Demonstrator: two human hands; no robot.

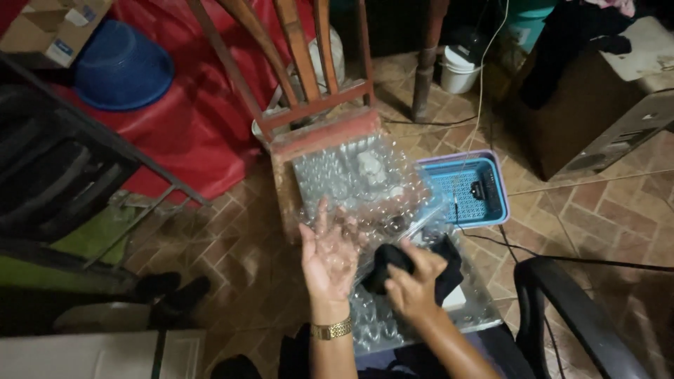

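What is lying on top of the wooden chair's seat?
A sheet of clear bubble wrap covers the wooden chair seat, with a small pale lump on it. The left hand lifts its near end. The seat surface under the wrap shows only dimly.

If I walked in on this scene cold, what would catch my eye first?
Probably the big sheet of clear bubble wrap spread over the wooden chair at the centre, with the left hand open under it and the right hand gripping a black object. Next, the red sheet on the floor at upper left and the blue basket to the right.
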